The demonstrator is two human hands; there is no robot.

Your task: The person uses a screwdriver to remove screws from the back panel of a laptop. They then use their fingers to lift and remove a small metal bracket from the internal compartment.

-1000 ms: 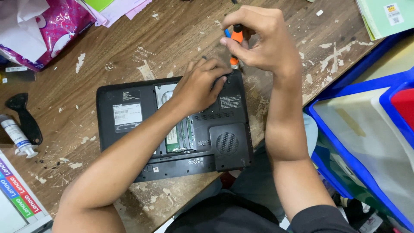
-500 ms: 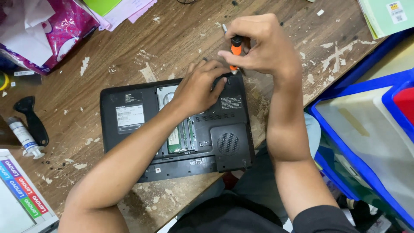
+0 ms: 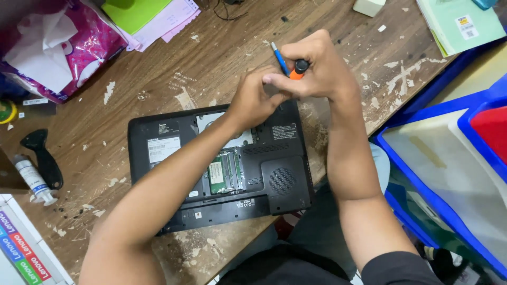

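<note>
Hands [image 3: 311,68] now higher over laptop [image 3: 174,158]

I see my right hand [image 3: 317,66] closed around an orange-and-black screwdriver [image 3: 299,68] over the far edge of the upturned black laptop [image 3: 211,169]. My left hand [image 3: 253,100] rests on the laptop beside it. A blue pen [image 3: 280,58] lies on the wooden tabletop [image 3: 158,74] just beyond.

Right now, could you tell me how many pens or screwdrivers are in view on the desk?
2: an orange-and-black screwdriver gripped in the right hand above the laptop's far edge, and a blue pen lying on the wood just behind it. Others may be hidden beneath the hands or papers.
</note>
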